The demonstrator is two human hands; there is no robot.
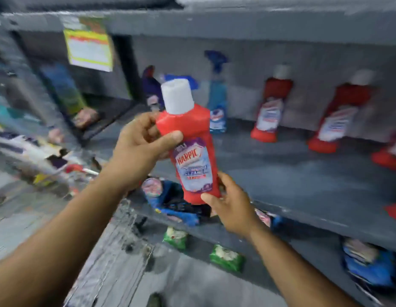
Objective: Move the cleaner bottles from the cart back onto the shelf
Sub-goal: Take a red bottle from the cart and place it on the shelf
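Observation:
I hold a red cleaner bottle [192, 149] with a white cap upright in front of the grey shelf [281, 173]. My left hand [139, 149] grips its upper body just below the neck. My right hand [230, 207] cups its base from the right. On the shelf stand two more red bottles [270, 107] [338, 118] against the back wall, and part of a third [389, 156] shows at the right edge. A blue spray bottle [218, 96] stands behind the held bottle. The cart is not in view.
A dark blue bottle [150, 87] stands at the shelf's back left. A yellow-edged price tag [89, 49] hangs from the shelf above. Lower shelves hold blue packs [170, 196] and green packets [226, 258]. Blurred goods fill the left racks.

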